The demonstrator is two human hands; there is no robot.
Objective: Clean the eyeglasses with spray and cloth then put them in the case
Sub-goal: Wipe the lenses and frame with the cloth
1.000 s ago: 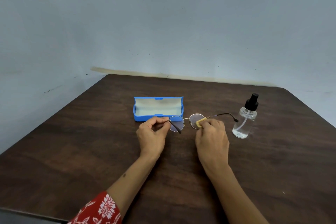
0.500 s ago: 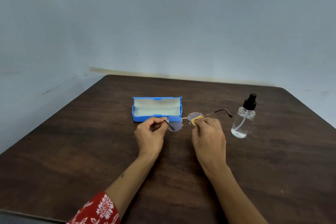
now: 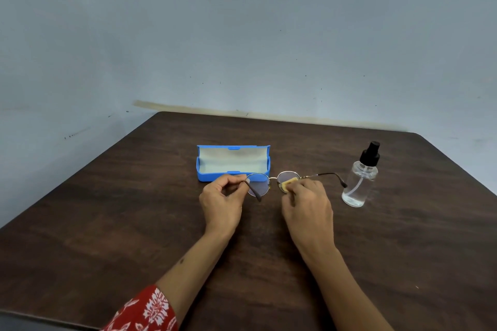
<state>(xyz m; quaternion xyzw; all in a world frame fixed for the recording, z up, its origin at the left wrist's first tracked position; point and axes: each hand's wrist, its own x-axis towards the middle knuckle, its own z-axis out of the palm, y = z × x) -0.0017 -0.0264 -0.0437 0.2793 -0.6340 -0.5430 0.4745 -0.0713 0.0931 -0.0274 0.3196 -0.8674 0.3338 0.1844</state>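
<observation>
Over a desk [image 3: 134, 223], the left hand [image 3: 221, 203] pinches one pair of eyeglasses [image 3: 271, 183] at the hinge while the right hand [image 3: 309, 205] grips one cloth [image 3: 289, 183] against a lens. One open case [image 3: 233, 162] lies just behind; one spray bottle [image 3: 359, 183] stands right.

I found no text, label, brand or number to read anywhere; the spray bottle [image 3: 359, 181] at right and the blue case [image 3: 233, 162] at centre were unmarked.

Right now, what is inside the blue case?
The open case shows only its pale lining; nothing lies in what shows. Its front wall and the left hand hide the near floor.
</observation>
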